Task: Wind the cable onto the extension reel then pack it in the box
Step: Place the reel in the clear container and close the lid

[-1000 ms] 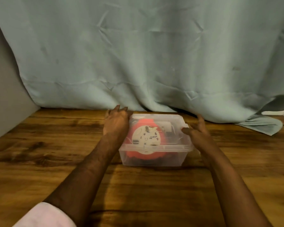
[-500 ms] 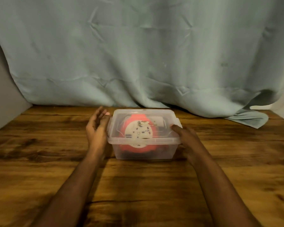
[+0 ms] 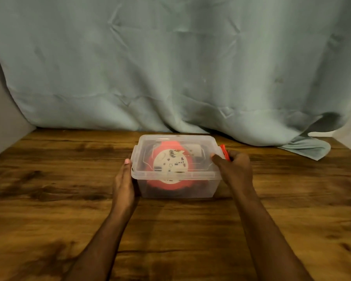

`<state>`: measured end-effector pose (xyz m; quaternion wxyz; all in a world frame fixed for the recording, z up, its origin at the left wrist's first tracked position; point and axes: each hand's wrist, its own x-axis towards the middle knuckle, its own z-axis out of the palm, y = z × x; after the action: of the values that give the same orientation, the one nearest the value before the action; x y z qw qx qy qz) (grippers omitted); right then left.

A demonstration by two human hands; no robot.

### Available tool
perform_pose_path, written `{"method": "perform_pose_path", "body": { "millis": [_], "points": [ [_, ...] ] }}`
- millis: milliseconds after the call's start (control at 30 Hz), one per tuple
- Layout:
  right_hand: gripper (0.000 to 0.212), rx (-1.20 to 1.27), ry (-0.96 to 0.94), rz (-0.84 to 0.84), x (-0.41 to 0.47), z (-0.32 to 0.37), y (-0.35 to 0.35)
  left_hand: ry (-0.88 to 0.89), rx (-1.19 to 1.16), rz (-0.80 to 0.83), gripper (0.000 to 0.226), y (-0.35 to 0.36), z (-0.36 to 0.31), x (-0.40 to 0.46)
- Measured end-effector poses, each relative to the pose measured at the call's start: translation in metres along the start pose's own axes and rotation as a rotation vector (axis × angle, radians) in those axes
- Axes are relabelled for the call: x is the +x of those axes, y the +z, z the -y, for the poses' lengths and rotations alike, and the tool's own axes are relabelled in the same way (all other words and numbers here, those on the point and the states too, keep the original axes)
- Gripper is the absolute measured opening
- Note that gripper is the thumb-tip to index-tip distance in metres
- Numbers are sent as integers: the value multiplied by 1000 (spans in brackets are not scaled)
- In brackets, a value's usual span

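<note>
Lidded clear plastic box (image 3: 176,186) on the wooden table (image 3: 49,199), red extension reel (image 3: 170,165) inside.
The left hand (image 3: 123,183) lies flat against the box's left wall, fingers straight; the right hand (image 3: 234,166) curls around the red latch (image 3: 224,151) at the right end.

On the wooden table (image 3: 49,199), before a pale green curtain (image 3: 170,67), a clear box (image 3: 176,186) with its lid (image 3: 176,142) on holds a red reel (image 3: 171,166), the left hand (image 3: 123,183) flat against its left side and the right hand (image 3: 234,169) gripping an orange latch (image 3: 224,151) at its right end.
</note>
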<state>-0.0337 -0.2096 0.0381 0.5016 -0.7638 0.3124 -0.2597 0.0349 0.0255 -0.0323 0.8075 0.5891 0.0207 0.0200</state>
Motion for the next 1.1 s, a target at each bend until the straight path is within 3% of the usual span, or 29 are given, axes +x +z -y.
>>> {"method": "perform_pose_path", "body": {
  "millis": [100,300,500,667,833,967,1100],
  "points": [
    [41,-207,-19,-97,-3,2,4,23,12,27,40,-1,-2,-2],
    [38,-343,-39,-169,-5,9,7,80,-9,-3,33,1,-10,-10],
    [27,-522,-153,-277,-13,16,4,72,-37,-20,73,0,-5,-8],
    [28,-507,-162,-260,-17,18,-1,17,-78,-27,47,5,-23,-15],
    [29,-438,-126,-189,-20,16,-5,-165,-284,141,46,4,-39,-10],
    [31,-415,-121,-176,-20,15,-4,-120,-90,88,33,6,-48,-9],
    [34,-417,-122,-195,-21,14,-2,-49,182,15,36,3,-51,-5]
  ]
}}
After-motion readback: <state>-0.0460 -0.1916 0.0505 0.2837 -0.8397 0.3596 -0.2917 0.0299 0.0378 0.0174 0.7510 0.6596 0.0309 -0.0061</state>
